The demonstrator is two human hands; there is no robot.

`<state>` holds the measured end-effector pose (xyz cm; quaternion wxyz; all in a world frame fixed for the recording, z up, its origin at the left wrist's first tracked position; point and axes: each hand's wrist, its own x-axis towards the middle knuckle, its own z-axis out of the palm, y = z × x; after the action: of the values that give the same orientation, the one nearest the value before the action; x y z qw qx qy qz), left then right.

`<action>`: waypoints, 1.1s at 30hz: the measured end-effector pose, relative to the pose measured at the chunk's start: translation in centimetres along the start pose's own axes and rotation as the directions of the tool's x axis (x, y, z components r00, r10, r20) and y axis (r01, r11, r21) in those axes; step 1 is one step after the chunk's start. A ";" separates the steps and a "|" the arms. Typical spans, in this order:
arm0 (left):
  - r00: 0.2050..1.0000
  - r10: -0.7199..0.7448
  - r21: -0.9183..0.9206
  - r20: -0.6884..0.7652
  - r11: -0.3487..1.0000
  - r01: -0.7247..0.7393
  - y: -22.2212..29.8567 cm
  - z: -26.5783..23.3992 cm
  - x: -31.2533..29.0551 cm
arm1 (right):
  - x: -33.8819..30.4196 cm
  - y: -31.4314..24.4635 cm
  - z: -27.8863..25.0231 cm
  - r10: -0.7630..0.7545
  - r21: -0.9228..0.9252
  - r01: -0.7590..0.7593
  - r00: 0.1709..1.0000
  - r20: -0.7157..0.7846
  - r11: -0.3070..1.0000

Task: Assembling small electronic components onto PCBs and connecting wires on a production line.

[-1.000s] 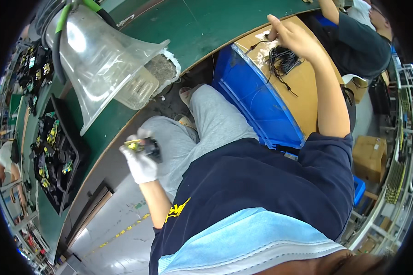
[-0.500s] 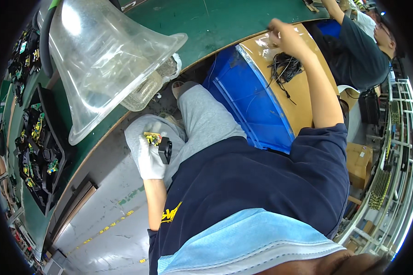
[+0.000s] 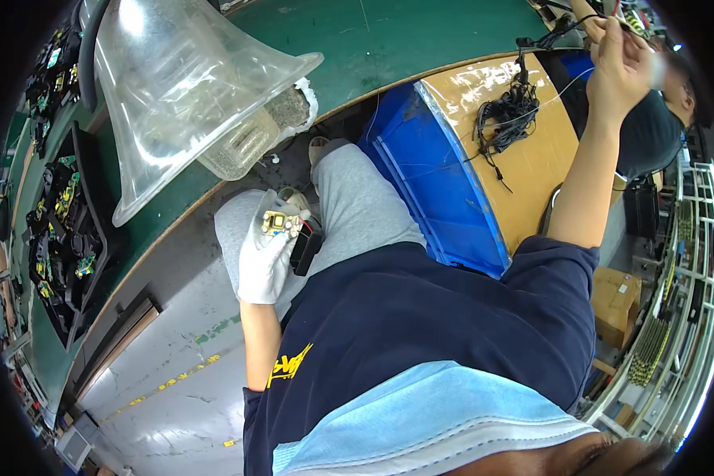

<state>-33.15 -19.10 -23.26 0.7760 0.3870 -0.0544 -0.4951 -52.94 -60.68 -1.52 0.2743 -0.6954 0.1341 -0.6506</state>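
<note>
My left hand [image 3: 262, 266], in a white glove, is closed round a small circuit board [image 3: 281, 223] with yellow and pale components, held over my lap. Against the board and the glove is a black plastic housing [image 3: 307, 247]; a short red wire shows between the two. At the upper right my bare right hand [image 3: 617, 70] is raised, fingers pinched together. A black cable [image 3: 563, 32] stretches from the tangled black cables [image 3: 506, 119] up to its fingertips. That tangle lies on a brown cardboard surface [image 3: 543, 163] beside a blue bin.
A clear bell-shaped plastic hood [image 3: 174, 87] hangs over the green workbench [image 3: 337, 40]. At the left, a black tray [image 3: 95, 226] holds several black and green-yellow electronic parts. The blue bin [image 3: 428, 182] stands right of my knees. A co-worker in dark clothing [image 3: 650, 139] sits close to my right hand.
My right hand has moved up and right from above the cardboard, and a black cable now stretches up with it. In my left hand the board and housing have turned.
</note>
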 end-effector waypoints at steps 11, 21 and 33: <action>0.998 0.049 0.085 -0.027 0.995 -0.047 -0.5 -0.9 -0.1 | -3.0 -0.1 3.2 0.145 0.107 -0.164 0.976 0.162 0.981; 0.983 0.180 0.114 -0.016 0.978 -0.177 1.2 4.0 -0.6 | -14.6 -10.1 9.1 0.447 -0.010 -0.722 0.418 0.791 0.692; 0.932 0.356 -0.028 0.068 0.934 -0.355 0.4 4.7 -1.7 | -22.0 -11.4 11.8 0.335 -0.077 -0.521 0.423 0.842 0.850</action>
<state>-35.96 -20.22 -19.24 0.8531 0.3470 -0.1475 -0.3605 -45.95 -36.98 -13.51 0.5278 -0.8287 0.0964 -0.1593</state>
